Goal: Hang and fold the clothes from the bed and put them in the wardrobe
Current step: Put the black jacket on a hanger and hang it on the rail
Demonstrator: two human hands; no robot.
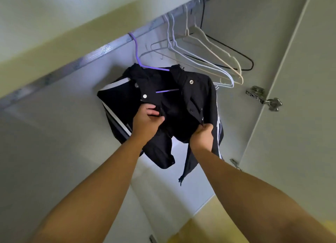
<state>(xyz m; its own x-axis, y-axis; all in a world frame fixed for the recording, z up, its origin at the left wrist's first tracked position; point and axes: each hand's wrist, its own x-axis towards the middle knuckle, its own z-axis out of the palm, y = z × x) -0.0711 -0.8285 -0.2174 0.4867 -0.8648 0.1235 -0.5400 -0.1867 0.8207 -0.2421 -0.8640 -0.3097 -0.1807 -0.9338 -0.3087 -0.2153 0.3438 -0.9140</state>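
Here, a black, white-striped jacket (181, 104) on a purple hanger (136, 50).
Left hand (145, 122) and right hand (201, 135) grip its front edges; spare hangers (200, 55) just beside.

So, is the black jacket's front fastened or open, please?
Open: left hand and right hand hold edges of the jacket apart; purple hanger visible between.

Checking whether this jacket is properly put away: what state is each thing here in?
purple hanger, hooked on the rail.
black jacket, hanging on the purple hanger, front unfastened.
empty hangers, hooked on the rail, bare.
wardrobe door, open.
left hand, gripping the jacket's front panel.
right hand, pinching the jacket's other front edge.
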